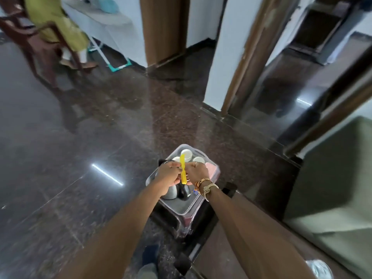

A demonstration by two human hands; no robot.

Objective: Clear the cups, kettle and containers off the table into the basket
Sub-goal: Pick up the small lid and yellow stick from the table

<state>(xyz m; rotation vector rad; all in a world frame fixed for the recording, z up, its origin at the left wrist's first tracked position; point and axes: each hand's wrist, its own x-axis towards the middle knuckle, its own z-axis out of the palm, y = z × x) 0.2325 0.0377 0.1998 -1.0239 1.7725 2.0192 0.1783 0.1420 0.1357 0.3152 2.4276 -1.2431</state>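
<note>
While the left hand (169, 173) and right hand (198, 171), low at frame centre, pinch an upright yellow strip (182, 167) between them, seemingly to steady it, the basket (182, 210) directly beneath holds the kettle (171, 193), white cups (186, 153) and a pink container (212, 168).

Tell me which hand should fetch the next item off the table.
Right, likely. The table lies on that side, with a blurred clear item on it; the left hand would have to cross over. Both pinch the yellow strip above the basket, so the right hand must let go first.
</note>
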